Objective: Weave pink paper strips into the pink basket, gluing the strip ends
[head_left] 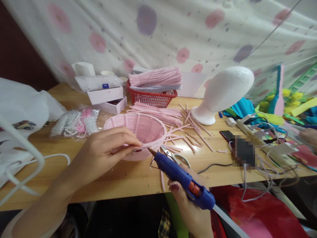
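My left hand [114, 145] pinches the near rim of a round pink basket-like frame [151, 132] with ribs and a mesh-like wall. My right hand [190, 201] is wrapped around a blue glue gun [173, 170], a white glue stick [228, 221] coming out of its back end. The gun's nozzle points at the rim, close to my left fingertips; I cannot tell if it touches. Behind the gun lies a pair of scissors [177, 158], partly covered by it. Loose pink strips [158, 114] are piled and scattered behind and right of the frame.
A red basket [153, 97] of pink and grey strips stands at the back. Right of it is a white foam head [223, 92]. Phones [244, 152] and a cabled power strip [269, 142] lie at right; a bag of beads [76, 122] lies left. Another person's hand [309, 136] shows far right.
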`<state>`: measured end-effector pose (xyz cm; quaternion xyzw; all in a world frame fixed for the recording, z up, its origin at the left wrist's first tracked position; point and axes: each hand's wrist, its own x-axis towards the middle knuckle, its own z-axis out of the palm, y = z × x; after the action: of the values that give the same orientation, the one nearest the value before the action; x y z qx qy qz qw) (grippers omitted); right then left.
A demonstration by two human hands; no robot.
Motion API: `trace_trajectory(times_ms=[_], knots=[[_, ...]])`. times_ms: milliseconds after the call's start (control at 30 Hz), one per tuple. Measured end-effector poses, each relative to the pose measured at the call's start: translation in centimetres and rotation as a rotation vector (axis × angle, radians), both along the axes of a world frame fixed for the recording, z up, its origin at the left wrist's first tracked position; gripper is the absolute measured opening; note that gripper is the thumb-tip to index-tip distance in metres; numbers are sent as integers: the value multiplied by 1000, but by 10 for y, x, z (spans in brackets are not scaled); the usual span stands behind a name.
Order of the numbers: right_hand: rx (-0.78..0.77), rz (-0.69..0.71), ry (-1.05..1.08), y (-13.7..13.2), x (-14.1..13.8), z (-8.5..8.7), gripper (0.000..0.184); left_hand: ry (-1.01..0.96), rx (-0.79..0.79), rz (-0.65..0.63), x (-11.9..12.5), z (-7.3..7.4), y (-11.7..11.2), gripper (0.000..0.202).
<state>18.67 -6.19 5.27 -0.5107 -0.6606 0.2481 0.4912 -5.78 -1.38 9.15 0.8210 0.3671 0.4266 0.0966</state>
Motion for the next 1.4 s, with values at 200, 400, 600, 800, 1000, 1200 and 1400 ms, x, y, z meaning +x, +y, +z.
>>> trace_trajectory(times_ms=[200,400,600,800,1000,1200,1400], knots=[[19,-16,-43,2,8,-5,51,-8,-16,-1,0,0,0,14],[28,-10,-36,5,7,-3,52,14,19,-18,0,2,-1,16],[20,34,-17,4,6,-3,51,11,37,-20,0,2,0,14],[50,49,-76,3,6,-3,53,1,24,-9,1,3,0,15],[73,116,-121,0,6,-9,47,0,26,-12,2,4,-1,15],[117,121,-142,-1,4,-10,47,-2,22,-6,1,3,-1,14],[119,123,-132,-1,-1,-3,50,-8,30,-1,2,2,-1,15]])
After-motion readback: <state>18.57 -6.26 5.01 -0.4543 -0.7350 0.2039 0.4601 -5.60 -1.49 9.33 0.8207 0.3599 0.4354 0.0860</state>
